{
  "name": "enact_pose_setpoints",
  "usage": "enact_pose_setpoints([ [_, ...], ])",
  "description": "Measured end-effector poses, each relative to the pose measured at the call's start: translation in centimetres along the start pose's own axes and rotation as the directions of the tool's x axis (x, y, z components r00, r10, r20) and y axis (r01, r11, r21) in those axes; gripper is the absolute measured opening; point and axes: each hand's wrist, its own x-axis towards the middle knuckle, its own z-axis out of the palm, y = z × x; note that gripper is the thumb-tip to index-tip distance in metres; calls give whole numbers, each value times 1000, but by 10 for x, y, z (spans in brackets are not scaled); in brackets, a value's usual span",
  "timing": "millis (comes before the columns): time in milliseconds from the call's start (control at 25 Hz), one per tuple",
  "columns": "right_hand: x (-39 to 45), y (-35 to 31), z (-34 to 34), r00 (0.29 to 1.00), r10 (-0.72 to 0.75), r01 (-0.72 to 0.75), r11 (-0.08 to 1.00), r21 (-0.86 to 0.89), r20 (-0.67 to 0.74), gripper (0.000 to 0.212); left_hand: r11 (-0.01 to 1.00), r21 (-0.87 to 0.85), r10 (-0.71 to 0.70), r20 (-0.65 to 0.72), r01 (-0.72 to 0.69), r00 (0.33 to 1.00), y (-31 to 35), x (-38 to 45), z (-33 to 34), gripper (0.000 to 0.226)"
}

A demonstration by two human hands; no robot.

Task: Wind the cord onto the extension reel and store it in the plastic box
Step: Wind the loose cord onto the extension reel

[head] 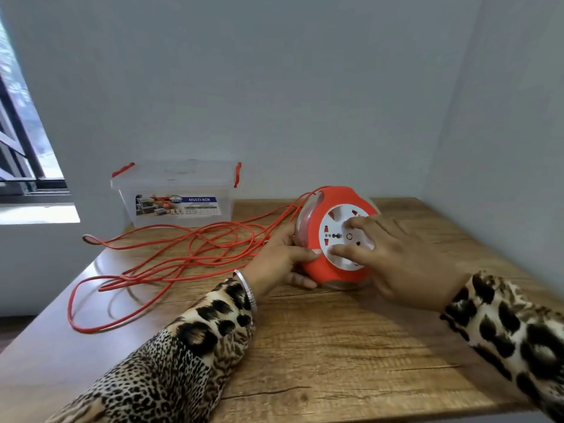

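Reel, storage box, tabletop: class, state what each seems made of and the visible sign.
Round orange-and-white extension reel: likely moulded plastic, smooth with a slight sheen. Clear lidded storage box with red latches: transparent plastic; the wall shows through it. Brown tabletop: wood or wood-look laminate, with visible grain lines.

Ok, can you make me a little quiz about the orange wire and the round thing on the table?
1. True or false: the plastic box has its lid on.
2. Which hand grips the side of the reel: A) left hand B) right hand?
3. Fill in: most of the cord lies loose on the ____.

Key: 1 true. 2 A; the right hand's fingers rest on the white socket face. 3 table.
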Motion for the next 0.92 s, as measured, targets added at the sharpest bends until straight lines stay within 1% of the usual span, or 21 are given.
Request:
enact_pose_setpoints([
  [40, 1, 5, -7, 998, -59, 61, 996, -71, 28, 60, 1000, -1, -7, 17, 7, 1000, 1, 1, -1, 43],
  [120, 6, 15, -21, 979, -192, 201, 954, -223, 61, 64, 1000, 0, -20, 60, 20, 998, 0, 1, -2, 44],
  [160, 11, 19, -27, 962, -259, 273, 925, -264, 89, 66, 999, -6, -31, 83, 32, 996, 0, 0, -1, 45],
  [240, 21, 26, -33, 912, -355, 404, 866, -295, 205, 70, 998, -11, -53, 105, 54, 993, -3, -2, 0, 45],
  [320, 29, 33, -39, 852, -374, 488, 823, -292, 367, 74, 997, -8, -70, 104, 71, 992, -5, -3, 1, 44],
  [360, 30, 38, -41, 820, -364, 506, 821, -263, 442, 75, 997, -5, -80, 106, 81, 991, -5, -3, 1, 43],
  [440, 29, 46, -41, 775, -339, 497, 848, -182, 533, 73, 996, 15, -90, 114, 89, 989, -4, -3, 2, 43],
  [520, 28, 49, -39, 751, -321, 473, 872, -130, 577, 75, 996, 31, -88, 119, 85, 989, -4, -2, 2, 45],
  [640, 35, 46, -37, 727, -312, 501, 850, -163, 612, 77, 998, 9, -69, 121, 68, 990, -4, -3, 4, 42],
  [720, 36, 43, -35, 748, -269, 471, 859, -200, 606, 73, 998, -30, -60, 114, 63, 992, -7, -3, 5, 40],
  [800, 32, 37, -31, 825, -202, 365, 903, -225, 527, 64, 997, -65, -38, 92, 44, 995, -11, -2, 8, 38],
  [840, 29, 33, -29, 874, -147, 281, 931, -233, 463, 61, 997, -76, -24, 77, 30, 997, -13, -1, 10, 39],
  [920, 19, 20, -22, 956, 46, 22, 973, -228, 289, 65, 996, -87, 11, 52, -6, 999, -17, 1, 15, 44],
])
